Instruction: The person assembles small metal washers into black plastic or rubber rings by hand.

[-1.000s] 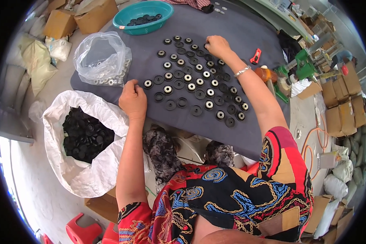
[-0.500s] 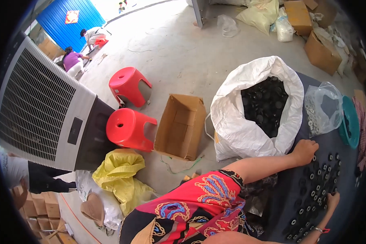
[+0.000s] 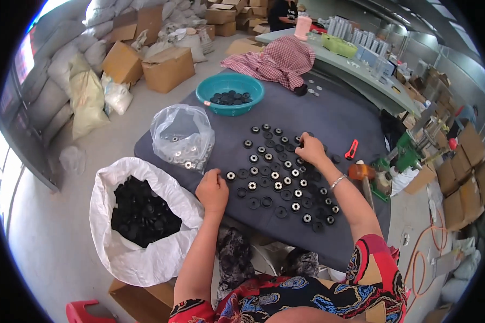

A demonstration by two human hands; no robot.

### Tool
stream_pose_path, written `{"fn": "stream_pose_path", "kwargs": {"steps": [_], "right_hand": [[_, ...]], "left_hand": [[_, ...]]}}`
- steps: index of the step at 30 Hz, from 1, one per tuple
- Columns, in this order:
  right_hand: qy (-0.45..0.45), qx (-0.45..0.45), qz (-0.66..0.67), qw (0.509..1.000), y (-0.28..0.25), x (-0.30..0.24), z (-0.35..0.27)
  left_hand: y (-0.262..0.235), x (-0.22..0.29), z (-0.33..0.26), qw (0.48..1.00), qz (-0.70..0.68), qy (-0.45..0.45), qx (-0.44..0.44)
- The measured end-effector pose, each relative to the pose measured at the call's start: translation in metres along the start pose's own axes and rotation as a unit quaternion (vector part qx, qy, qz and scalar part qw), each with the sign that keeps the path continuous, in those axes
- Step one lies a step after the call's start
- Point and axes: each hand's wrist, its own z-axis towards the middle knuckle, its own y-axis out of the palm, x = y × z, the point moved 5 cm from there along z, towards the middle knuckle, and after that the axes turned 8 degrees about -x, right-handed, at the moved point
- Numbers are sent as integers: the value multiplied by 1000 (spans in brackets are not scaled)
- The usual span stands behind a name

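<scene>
Black round plastic wheels (image 3: 278,185), several with shiny metal bearings in their centres, lie spread over the dark cloth-covered table (image 3: 334,116). My left hand (image 3: 212,191) is closed at the table's left edge, its fingertips close to one wheel (image 3: 230,175) with a metal centre. What it holds, if anything, is hidden. Toward the far side of the spread, my right hand (image 3: 311,150) has its fingers pinched together among the wheels; the thing between them is too small to make out. A bracelet circles the right wrist.
A white sack (image 3: 105,215) of black parts stands left of the table. On the table are a clear bag (image 3: 180,126) of metal rings, a teal basin (image 3: 231,107) of black parts, a checked cloth (image 3: 275,59) and a red cutter (image 3: 352,149). A hammer (image 3: 362,173) lies at the right edge.
The view has swung right, from the stools and air cooler to the table. My right hand is now at the far side of the wheels; my left remains closed near the table's left edge.
</scene>
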Motion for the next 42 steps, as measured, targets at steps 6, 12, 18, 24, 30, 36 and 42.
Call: {"fn": "stream_pose_path", "kwargs": {"steps": [6, 12, 18, 24, 30, 36, 42], "right_hand": [[-22, -61, -91, 994, -3, 5, -13], [-43, -112, -201, 972, 4, 1, 18], [-64, -100, -103, 988, -3, 9, 25], [-68, -59, -92, 992, -1, 11, 43], [-48, -116, -170, 977, 4, -1, 51], [-31, -103, -186, 977, 3, 4, 57], [-38, -131, -200, 970, 5, 0, 53]], "left_hand": [[3, -1, -6, 1000, 13, 5, 2], [9, -7, 4, 999, 45, -2, -23], [11, -11, -1, 999, 47, -17, -20], [8, -9, -3, 999, 32, -8, -17], [5, -10, -3, 999, 38, -12, -18], [9, -10, -1, 999, 31, -20, -19], [7, -14, -1, 999, 17, -25, -14]]}}
